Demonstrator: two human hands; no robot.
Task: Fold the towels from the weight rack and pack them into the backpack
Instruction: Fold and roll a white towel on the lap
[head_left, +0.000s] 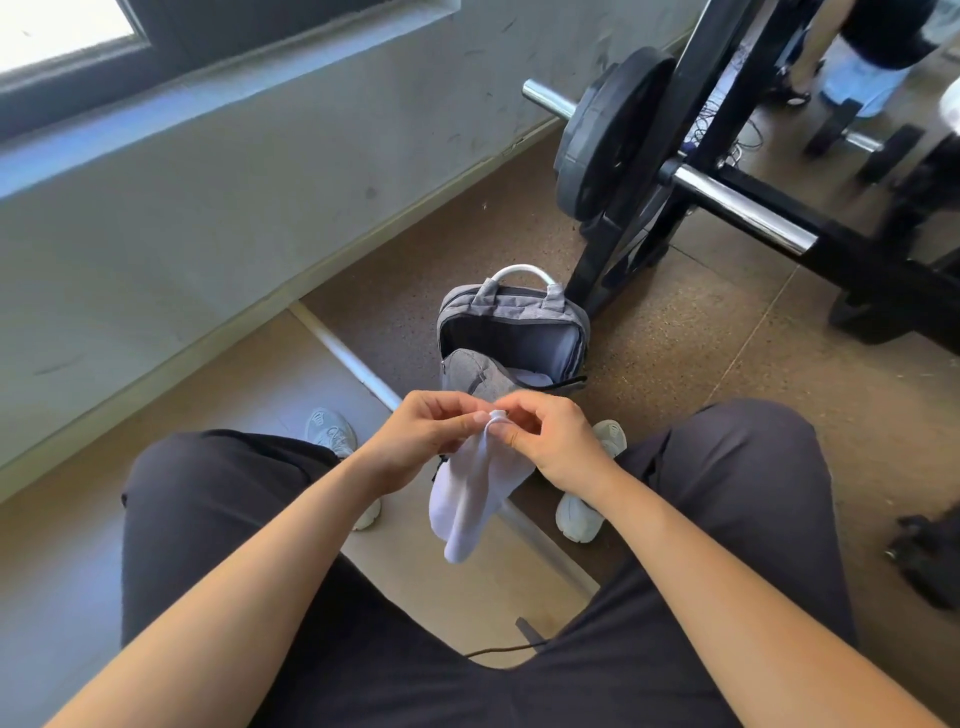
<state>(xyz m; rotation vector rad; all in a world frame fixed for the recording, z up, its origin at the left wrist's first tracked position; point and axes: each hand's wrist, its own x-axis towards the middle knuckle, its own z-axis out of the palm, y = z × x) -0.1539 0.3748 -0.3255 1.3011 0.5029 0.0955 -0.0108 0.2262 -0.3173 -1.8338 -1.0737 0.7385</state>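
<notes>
Both the left hand (423, 431) and the right hand (556, 441) pinch the top edge of a small white cloth towel (478, 499), which hangs unfolded above the open grey fabric backpack (511, 338) on the floor, where something pale seems already packed, so this one looks left to fold and stow.

White towel (478, 499): small and limp. It hangs in a loose narrow fold at centre near, and you pinch its top corner between your left hand (421, 431) and right hand (550, 441).
Grey backpack (514, 309): stands upright on the floor just beyond the towel. Front flap unzipped and fallen toward you, white handle up, white cloth showing inside.
Black weight rack (878, 291): far right, just behind the backpack.
</notes>
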